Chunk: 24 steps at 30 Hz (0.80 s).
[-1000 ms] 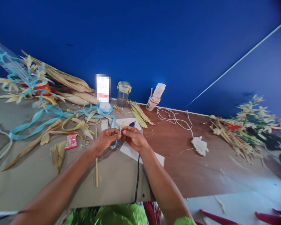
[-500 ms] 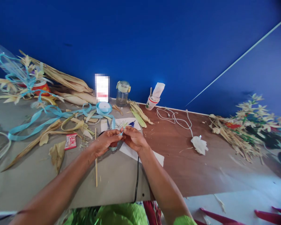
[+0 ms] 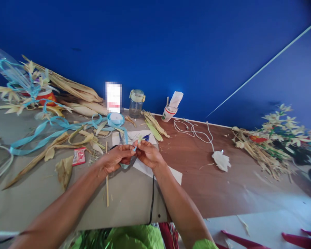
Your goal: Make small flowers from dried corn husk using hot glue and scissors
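Close together over the table, my two hands meet fingertip to fingertip. My left hand [image 3: 120, 157] is closed in a pinch on a light blue ribbon piece [image 3: 135, 147]. My right hand [image 3: 148, 153] pinches the base of a small pale husk flower [image 3: 139, 139] where the ribbon wraps it. Fingers cover most of the join. Beneath them lie white paper sheets [image 3: 166, 173] and a dark blue object [image 3: 146, 137] too small to name. A roll of blue ribbon [image 3: 115, 119] rests behind, its loose length trailing left.
Dried corn husks [image 3: 77, 91] pile at the back left, near a lidded jar [image 3: 136, 103]. A paper cup [image 3: 169, 113] and white cable [image 3: 194, 131] stand to the right. A thin stick [image 3: 107, 186], red packet [image 3: 78, 156] and black cord [image 3: 152, 200] lie in front.
My fingers have shifted slightly around the ribbon and flower, both hands staying together in the same spot. The view has moved a touch; the things on the table are unchanged.
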### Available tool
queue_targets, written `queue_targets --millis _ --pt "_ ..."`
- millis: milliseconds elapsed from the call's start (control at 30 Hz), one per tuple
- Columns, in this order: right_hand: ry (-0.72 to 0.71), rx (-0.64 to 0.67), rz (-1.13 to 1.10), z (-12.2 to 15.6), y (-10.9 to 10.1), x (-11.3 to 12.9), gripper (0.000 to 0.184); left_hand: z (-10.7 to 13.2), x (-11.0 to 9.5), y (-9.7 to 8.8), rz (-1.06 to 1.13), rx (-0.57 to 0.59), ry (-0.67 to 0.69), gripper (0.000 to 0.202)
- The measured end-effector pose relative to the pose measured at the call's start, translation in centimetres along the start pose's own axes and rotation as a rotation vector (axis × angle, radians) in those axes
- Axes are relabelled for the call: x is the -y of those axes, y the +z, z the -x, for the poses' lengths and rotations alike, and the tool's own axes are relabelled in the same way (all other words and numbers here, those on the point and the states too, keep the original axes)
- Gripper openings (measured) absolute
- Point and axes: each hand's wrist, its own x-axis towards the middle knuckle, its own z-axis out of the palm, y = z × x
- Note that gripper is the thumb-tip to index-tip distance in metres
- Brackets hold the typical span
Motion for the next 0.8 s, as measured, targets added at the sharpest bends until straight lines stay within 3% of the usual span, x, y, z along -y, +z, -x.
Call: queue_targets --millis 133,300,500,633,800 --pt "0.012 -0.02 -0.004 0.0 0.2 -0.2 0.025 0.1 -0.1 -0.2 -0.045 0.008 -0.016 0.025" --pt "-0.022 -0.07 0.01 -0.1 0.4 -0.2 0.026 0.3 -0.4 0.5 -0.148 -0.089 0.036 0.027" --pt "-0.053 -0.052 0.035 -0.1 0.2 0.2 0.022 0.4 -0.4 1.2 -0.201 -0.119 0.068 0.024" --pt "-0.054 -0.014 0.068 0.0 0.2 0.6 0.023 0.4 -0.4 1.6 -0.364 -0.245 0.158 0.018" --pt "-0.072 -0.084 0.123 0.0 0.7 0.3 0.026 0.2 -0.3 1.7 -0.588 -0.336 0.281 0.01"
